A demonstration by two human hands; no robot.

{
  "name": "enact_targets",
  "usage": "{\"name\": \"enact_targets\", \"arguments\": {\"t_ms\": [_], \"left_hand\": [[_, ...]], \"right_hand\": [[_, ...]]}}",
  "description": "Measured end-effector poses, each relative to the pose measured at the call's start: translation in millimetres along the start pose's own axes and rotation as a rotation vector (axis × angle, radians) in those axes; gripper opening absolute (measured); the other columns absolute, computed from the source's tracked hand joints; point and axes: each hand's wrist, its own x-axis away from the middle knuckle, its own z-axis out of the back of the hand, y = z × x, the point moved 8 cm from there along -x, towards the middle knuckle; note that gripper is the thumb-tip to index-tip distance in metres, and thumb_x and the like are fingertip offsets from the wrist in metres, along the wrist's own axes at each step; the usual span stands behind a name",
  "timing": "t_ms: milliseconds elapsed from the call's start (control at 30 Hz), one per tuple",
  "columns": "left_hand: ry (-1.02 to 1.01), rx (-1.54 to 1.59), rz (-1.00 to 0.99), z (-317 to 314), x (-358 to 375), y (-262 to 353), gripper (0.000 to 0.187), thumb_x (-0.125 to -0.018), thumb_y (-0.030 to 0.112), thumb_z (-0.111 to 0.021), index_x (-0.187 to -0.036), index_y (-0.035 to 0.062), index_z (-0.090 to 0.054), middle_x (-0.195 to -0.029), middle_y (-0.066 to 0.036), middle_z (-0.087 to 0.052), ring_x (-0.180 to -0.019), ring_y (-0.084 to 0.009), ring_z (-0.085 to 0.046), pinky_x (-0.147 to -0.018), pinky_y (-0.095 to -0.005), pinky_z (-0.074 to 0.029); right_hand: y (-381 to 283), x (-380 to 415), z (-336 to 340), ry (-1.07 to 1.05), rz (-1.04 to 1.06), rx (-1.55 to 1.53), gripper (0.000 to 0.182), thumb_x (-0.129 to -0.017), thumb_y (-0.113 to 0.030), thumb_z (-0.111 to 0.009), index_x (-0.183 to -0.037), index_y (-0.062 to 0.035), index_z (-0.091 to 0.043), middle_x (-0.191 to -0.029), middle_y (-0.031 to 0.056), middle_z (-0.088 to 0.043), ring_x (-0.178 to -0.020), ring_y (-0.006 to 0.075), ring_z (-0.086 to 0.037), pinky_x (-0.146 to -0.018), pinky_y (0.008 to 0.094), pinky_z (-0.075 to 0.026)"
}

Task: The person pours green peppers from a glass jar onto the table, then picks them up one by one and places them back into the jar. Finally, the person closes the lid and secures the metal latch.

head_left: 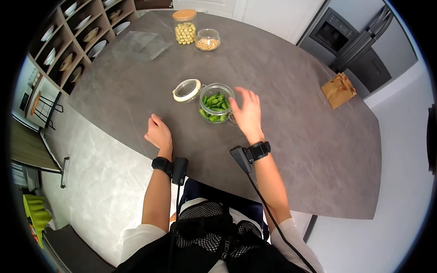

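A glass clip-top jar (201, 103) with green peppers (215, 102) in it stands on the grey table. Its hinged lid (187, 90) is swung back to the left, with a pale seal around it. My right hand (247, 110) is at the jar's right side, fingers apart, the thumb right at the rim and close to the wire clasp (231, 119). To the lower left of the jar, my left hand (158, 132) is over the table with its fingers curled in and nothing showing in them.
A taller jar of pale round items (185, 32) with a wooden lid and a small glass jar of yellowish bits (208, 41) stand at the back. Clear plastic sheeting (143, 46) lies at the back left. A brown paper bag (338, 90) is near the right edge.
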Motion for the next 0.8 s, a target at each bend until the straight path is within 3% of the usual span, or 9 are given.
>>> {"name": "enact_targets", "arguments": {"t_ms": [100, 267, 400, 500, 600, 700, 800], "left_hand": [[-0.009, 0.024, -0.009, 0.6, 0.8, 1.6, 0.039, -0.090, 0.033, -0.035, -0.070, 0.0079, -0.057, -0.064, -0.006, -0.061, -0.065, -0.0249, -0.055, -0.076, -0.0332, -0.032], [0.037, 0.063, -0.028, 0.6, 0.3, -0.9, 0.035, -0.089, 0.030, -0.039, -0.070, 0.0077, -0.059, -0.065, -0.007, -0.061, -0.061, -0.0264, -0.056, -0.063, -0.0359, -0.039], [-0.038, 0.123, -0.059, -8.1, -2.6, -4.8, 0.035, -0.089, 0.030, -0.040, -0.075, 0.0049, -0.061, -0.070, -0.010, -0.063, -0.059, -0.0256, -0.058, -0.057, -0.0356, -0.043], [-0.369, 0.589, 0.260, -31.4, -6.1, -14.4, 0.042, -0.088, 0.037, -0.040, -0.096, -0.0011, -0.057, -0.083, -0.014, -0.063, -0.067, -0.0243, -0.061, -0.061, -0.0345, -0.045], [-0.850, 0.886, 0.667, -75.7, 16.0, -5.4, 0.061, -0.087, 0.045, -0.042, -0.118, -0.0066, -0.040, -0.101, -0.018, -0.058, -0.083, -0.0250, -0.060, -0.070, -0.0337, -0.047], [-0.995, 1.007, 0.719, -99.2, 21.1, 15.1, 0.075, -0.084, 0.051, -0.044, -0.128, -0.0059, -0.024, -0.113, -0.020, -0.051, -0.095, -0.0256, -0.056, -0.080, -0.0331, -0.045], [-1.047, 1.049, 0.711, -107.7, 25.1, 35.8, 0.065, -0.084, 0.046, -0.049, -0.124, -0.0020, -0.030, -0.115, -0.018, -0.047, -0.102, -0.0259, -0.052, -0.087, -0.0358, -0.042]], "right_hand": [[45.7, 24.1, -4.0, -0.008, -0.193, -0.082, 0.030, -0.077, -0.017, -0.059, -0.103, -0.0035, -0.054, -0.100, 0.0131, -0.056, -0.094, 0.0282, -0.051, -0.083, 0.0378, -0.041], [99.4, 80.2, -8.1, -0.060, -0.470, -0.289, 0.028, -0.079, -0.018, -0.058, -0.101, -0.0012, -0.055, -0.092, 0.0121, -0.060, -0.084, 0.0214, -0.056, -0.077, 0.0316, -0.044], [104.1, 92.7, -4.0, -0.083, -0.594, -0.421, 0.028, -0.081, -0.018, -0.058, -0.102, 0.0000, -0.056, -0.092, 0.0084, -0.061, -0.084, 0.0147, -0.057, -0.076, 0.0265, -0.044], [118.2, 87.8, -25.4, -0.100, -0.599, -0.606, 0.030, -0.081, -0.020, -0.057, -0.105, -0.0014, -0.056, -0.094, 0.0062, -0.062, -0.089, 0.0125, -0.056, -0.080, 0.0263, -0.042], [113.3, 81.3, -49.0, -0.237, -0.688, -0.683, 0.032, -0.082, -0.024, -0.055, -0.107, -0.0039, -0.056, -0.095, 0.0038, -0.063, -0.092, 0.0113, -0.055, -0.088, 0.0260, -0.035], [117.4, 79.1, -70.2, -0.328, -0.731, -0.684, 0.035, -0.082, -0.028, -0.053, -0.109, -0.0056, -0.056, -0.092, 0.0009, -0.064, -0.093, 0.0093, -0.054, -0.094, 0.0253, -0.025], [115.0, 80.6, -74.2, -0.373, -0.706, -0.648, 0.032, -0.080, -0.030, -0.053, -0.103, -0.0086, -0.059, -0.084, -0.0038, -0.065, -0.088, 0.0067, -0.054, -0.090, 0.0224, -0.022]]}}
